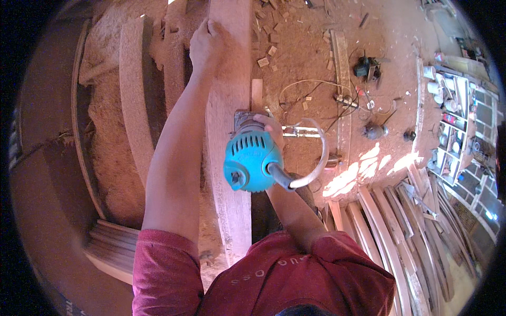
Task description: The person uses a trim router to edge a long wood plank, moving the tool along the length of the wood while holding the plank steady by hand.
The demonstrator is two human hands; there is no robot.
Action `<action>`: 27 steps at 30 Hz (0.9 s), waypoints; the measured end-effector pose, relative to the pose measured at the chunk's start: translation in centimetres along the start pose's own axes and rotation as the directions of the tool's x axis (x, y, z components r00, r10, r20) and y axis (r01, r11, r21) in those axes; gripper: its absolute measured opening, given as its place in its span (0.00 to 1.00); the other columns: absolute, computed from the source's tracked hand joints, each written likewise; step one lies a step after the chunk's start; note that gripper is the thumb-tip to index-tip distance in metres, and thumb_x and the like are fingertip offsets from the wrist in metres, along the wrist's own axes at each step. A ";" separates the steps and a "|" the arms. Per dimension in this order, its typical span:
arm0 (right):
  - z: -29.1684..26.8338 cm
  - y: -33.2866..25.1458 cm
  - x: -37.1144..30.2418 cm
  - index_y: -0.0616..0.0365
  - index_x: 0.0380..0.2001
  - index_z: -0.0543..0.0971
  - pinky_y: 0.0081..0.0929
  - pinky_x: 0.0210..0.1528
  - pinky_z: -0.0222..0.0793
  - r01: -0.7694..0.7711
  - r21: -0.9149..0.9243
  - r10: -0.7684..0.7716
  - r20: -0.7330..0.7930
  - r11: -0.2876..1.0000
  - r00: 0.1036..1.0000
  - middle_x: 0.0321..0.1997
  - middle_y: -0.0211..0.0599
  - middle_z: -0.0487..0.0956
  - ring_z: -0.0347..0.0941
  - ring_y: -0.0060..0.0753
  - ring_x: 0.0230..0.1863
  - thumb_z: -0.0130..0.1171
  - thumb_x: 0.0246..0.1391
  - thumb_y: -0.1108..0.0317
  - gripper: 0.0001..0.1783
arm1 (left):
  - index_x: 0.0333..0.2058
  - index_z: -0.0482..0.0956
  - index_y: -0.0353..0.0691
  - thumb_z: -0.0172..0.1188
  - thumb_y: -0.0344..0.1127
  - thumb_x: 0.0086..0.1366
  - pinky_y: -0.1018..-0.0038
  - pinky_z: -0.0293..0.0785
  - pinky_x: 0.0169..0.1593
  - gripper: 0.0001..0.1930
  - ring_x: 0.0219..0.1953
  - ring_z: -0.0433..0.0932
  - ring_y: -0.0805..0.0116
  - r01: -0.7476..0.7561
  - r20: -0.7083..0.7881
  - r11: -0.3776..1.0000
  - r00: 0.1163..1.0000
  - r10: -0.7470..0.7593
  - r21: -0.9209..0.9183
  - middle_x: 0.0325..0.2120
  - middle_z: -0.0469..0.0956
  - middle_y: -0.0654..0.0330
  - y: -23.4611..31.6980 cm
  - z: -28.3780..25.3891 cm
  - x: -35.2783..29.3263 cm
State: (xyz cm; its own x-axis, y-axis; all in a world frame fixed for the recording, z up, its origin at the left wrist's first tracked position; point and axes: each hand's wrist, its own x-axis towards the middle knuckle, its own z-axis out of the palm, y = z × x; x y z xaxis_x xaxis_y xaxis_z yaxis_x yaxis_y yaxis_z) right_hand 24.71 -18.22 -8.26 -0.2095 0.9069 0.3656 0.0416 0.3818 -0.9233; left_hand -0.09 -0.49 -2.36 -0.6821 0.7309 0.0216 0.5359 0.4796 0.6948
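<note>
The blue power tool (pixel 253 158) sits at the centre of the frame on the right edge of the long wooden plank (pixel 231 210), whose long axis runs nearly straight from the top edge down toward the person's body at the bottom. The right hand (pixel 272 127) is the nearer one: its fingers wrap the tool's neck from the right side, just above the dark base plate (pixel 243 117), so it is grasping the tool. The left hand (pixel 208 46) is well apart from it, at the upper middle of the frame, curled against the plank's left edge; its fingertips are hidden, so whether it grips or only presses cannot be told. From that hand, the tool lies downward and slightly right, along the plank. The grey cable (pixel 321 158) leaves the tool's lower right and loops upward beside it, clear of the plank's face. As for writing, the tool's housing bears faint raised lettering under its vent slots, and pale letters cross the chest of the red shirt (pixel 295 274) at the lower middle.
</note>
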 end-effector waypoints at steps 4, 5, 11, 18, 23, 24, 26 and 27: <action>1.7 1.1 4.0 0.53 0.63 0.67 0.59 0.56 0.74 0.186 -0.034 -0.188 -0.043 0.982 0.981 0.50 0.52 0.81 0.81 0.54 0.47 0.56 0.67 0.53 0.27 | 0.62 0.75 0.41 0.40 0.52 0.76 0.51 0.69 0.63 0.28 0.59 0.75 0.39 0.002 -0.007 0.998 1.000 -0.002 -0.055 0.54 0.79 0.40 -0.8 -0.2 -0.2; 2.0 1.1 4.8 0.54 0.63 0.67 0.60 0.57 0.73 0.204 -0.043 -0.206 -0.043 0.978 0.978 0.50 0.51 0.81 0.81 0.54 0.47 0.55 0.68 0.51 0.28 | 0.62 0.75 0.40 0.40 0.52 0.76 0.51 0.69 0.63 0.28 0.60 0.75 0.40 -0.016 -0.014 0.998 1.000 0.016 -0.059 0.55 0.78 0.40 -1.1 -0.2 -0.1; 3.9 -0.3 9.9 0.58 0.54 0.74 0.49 0.49 0.78 0.153 -0.026 -0.155 -0.204 0.988 0.967 0.44 0.49 0.83 0.82 0.52 0.43 0.62 0.62 0.49 0.27 | 0.63 0.75 0.38 0.41 0.51 0.76 0.51 0.68 0.64 0.28 0.60 0.74 0.40 -0.006 -0.044 1.000 0.999 0.005 -0.018 0.55 0.78 0.40 -0.7 0.2 0.0; 4.8 1.9 13.6 0.60 0.47 0.79 0.48 0.48 0.78 -0.039 0.015 0.041 -0.164 0.999 0.986 0.41 0.49 0.84 0.82 0.55 0.42 0.70 0.51 0.50 0.28 | 0.64 0.74 0.38 0.41 0.51 0.76 0.51 0.67 0.64 0.29 0.60 0.74 0.39 0.085 0.015 0.995 0.996 -0.084 -0.055 0.56 0.77 0.39 1.4 -0.5 0.0; 5.2 0.8 18.7 0.61 0.44 0.81 0.49 0.48 0.78 0.127 -0.187 -0.167 -0.219 0.974 0.961 0.39 0.49 0.84 0.82 0.57 0.42 0.75 0.43 0.49 0.31 | 0.64 0.73 0.37 0.42 0.50 0.77 0.52 0.70 0.62 0.28 0.59 0.76 0.41 0.047 0.051 0.986 0.998 -0.039 -0.158 0.56 0.78 0.41 3.0 -1.7 -0.6; 4.9 0.4 20.0 0.62 0.44 0.81 0.49 0.48 0.78 0.175 -0.208 -0.217 -0.198 0.962 0.956 0.40 0.50 0.84 0.82 0.58 0.43 0.75 0.39 0.45 0.35 | 0.64 0.73 0.37 0.43 0.50 0.77 0.53 0.71 0.62 0.28 0.58 0.77 0.42 0.037 0.070 0.981 0.997 -0.024 -0.193 0.56 0.79 0.42 3.4 -1.9 -0.9; 4.7 1.1 22.1 0.61 0.44 0.81 0.49 0.48 0.78 0.220 -0.282 -0.284 -0.212 0.934 0.935 0.41 0.49 0.84 0.82 0.57 0.43 0.75 0.39 0.43 0.36 | 0.64 0.73 0.37 0.44 0.50 0.78 0.54 0.73 0.60 0.27 0.58 0.78 0.45 0.018 0.110 0.964 0.994 0.011 -0.264 0.55 0.80 0.43 4.0 -1.4 -0.7; 4.6 1.6 22.9 0.60 0.45 0.81 0.49 0.48 0.78 0.233 -0.327 -0.312 -0.214 0.916 0.926 0.42 0.49 0.84 0.82 0.57 0.43 0.74 0.39 0.42 0.37 | 0.64 0.72 0.36 0.45 0.50 0.78 0.55 0.74 0.60 0.27 0.57 0.79 0.46 0.017 0.139 0.953 0.990 0.026 -0.301 0.55 0.80 0.44 4.0 -0.5 -0.4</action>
State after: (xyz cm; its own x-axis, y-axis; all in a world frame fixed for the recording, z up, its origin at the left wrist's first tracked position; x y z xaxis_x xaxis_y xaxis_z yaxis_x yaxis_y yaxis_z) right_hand 15.50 2.32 -1.94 0.0023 0.7586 0.6515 0.3083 0.6193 -0.7221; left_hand 2.08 0.90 0.73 -0.5925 0.8033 -0.0602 0.3496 0.3237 0.8792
